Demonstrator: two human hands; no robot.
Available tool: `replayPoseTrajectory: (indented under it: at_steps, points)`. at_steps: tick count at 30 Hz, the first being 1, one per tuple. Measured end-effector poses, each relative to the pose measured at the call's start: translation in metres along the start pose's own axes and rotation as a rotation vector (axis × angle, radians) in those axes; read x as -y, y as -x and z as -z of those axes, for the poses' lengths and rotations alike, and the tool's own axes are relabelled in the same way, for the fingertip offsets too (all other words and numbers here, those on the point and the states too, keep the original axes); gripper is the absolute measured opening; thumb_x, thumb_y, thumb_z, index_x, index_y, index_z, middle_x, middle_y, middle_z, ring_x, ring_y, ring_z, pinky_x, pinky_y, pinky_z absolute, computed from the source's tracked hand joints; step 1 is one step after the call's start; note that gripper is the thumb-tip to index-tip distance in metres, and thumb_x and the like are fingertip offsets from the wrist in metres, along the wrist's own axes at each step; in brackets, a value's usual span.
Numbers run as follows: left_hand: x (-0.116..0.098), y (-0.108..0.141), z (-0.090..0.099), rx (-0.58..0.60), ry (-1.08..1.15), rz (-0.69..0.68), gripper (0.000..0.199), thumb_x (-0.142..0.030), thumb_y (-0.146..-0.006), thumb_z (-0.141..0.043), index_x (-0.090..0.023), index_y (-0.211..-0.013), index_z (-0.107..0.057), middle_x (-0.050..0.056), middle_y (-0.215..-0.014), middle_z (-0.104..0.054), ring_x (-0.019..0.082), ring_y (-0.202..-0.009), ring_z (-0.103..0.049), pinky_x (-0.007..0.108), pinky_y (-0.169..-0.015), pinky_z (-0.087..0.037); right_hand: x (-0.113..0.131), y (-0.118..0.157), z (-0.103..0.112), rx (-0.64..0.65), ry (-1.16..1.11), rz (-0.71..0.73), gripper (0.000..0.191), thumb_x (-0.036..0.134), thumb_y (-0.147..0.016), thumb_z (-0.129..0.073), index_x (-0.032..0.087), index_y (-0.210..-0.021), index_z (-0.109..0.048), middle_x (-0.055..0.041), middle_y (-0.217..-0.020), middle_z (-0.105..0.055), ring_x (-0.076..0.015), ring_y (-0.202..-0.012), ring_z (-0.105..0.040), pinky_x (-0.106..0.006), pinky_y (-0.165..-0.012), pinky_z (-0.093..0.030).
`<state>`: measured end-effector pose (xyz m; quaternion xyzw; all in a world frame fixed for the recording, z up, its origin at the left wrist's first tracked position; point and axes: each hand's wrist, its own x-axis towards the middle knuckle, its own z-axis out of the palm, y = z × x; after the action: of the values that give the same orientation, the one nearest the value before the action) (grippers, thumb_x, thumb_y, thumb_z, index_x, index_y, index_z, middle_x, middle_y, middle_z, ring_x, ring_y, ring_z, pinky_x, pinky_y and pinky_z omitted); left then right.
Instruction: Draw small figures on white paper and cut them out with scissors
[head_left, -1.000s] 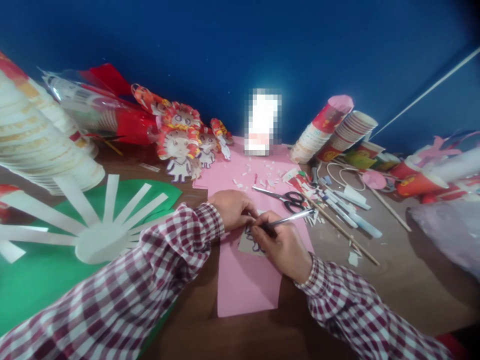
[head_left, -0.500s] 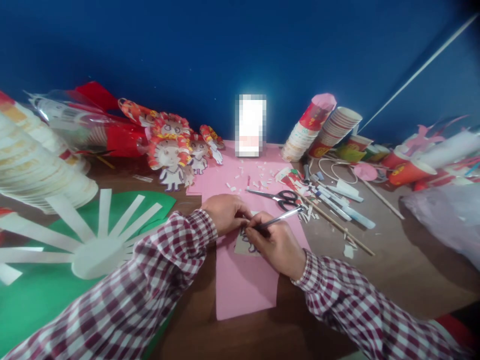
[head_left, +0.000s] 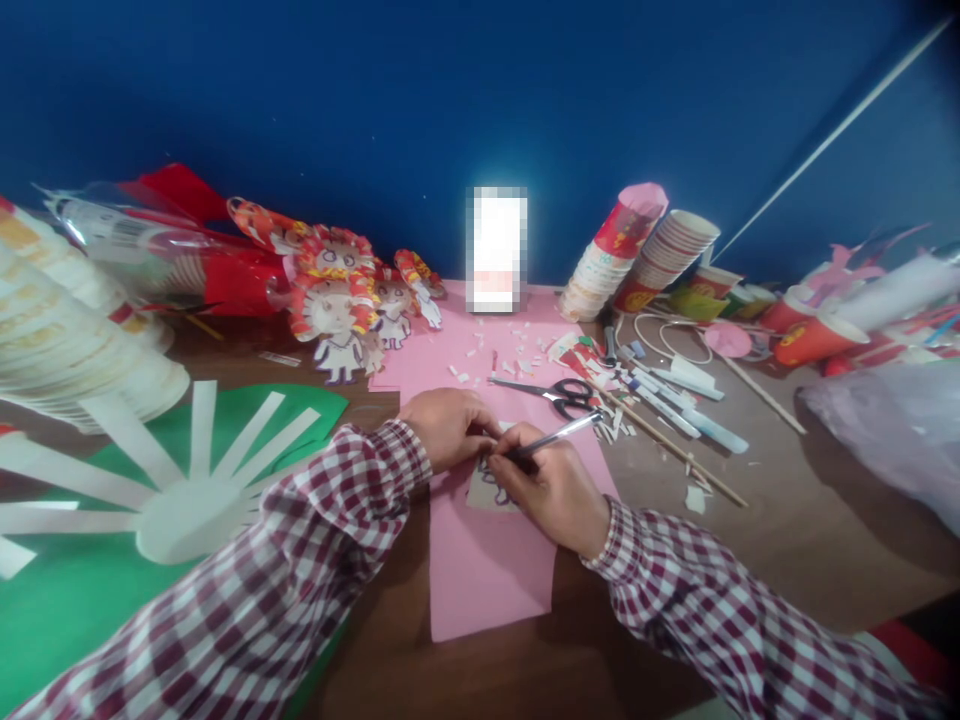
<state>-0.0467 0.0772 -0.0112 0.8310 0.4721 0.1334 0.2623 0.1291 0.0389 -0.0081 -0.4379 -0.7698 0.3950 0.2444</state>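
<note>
My right hand (head_left: 551,490) grips a silver pen (head_left: 564,434), its tip down on a small paper cutout (head_left: 487,490) with a purple drawn figure. The cutout lies on a pink paper sheet (head_left: 487,570) on the brown table. My left hand (head_left: 450,425) rests beside the pen tip, fingers curled and pressing the cutout's upper edge. Both hands hide most of the cutout. Both arms wear red and white checked sleeves.
Black-handled scissors (head_left: 559,392) lie just behind my hands among paper scraps. Markers and wooden sticks (head_left: 675,440) lie to the right. Paper cup stacks (head_left: 645,255) stand at the back, paper dolls (head_left: 337,310) at back left. A green sheet with a white cut cup (head_left: 180,510) lies at left.
The view has drifted slightly left. My hands stay together on the cutout, with the pen held at nearly the same angle.
</note>
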Motion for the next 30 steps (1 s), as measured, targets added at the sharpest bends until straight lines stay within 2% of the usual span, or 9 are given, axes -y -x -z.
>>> replayPoseTrajectory:
  at_steps: [30]
  points:
    - [0.0003,-0.0007,-0.0006,-0.009,0.006,-0.004,0.018,-0.030,-0.072,-0.057,-0.030,-0.083,-0.071,-0.004,-0.076,-0.066,0.012,-0.073,-0.057,0.023,-0.065,-0.037,-0.0005,0.0001,0.0001,0.005,-0.020,0.005,0.009,0.027,-0.086,-0.050,0.018,-0.083,-0.052,0.0017,-0.061,-0.059,-0.0092,-0.051,-0.056,-0.017,-0.047,-0.041]
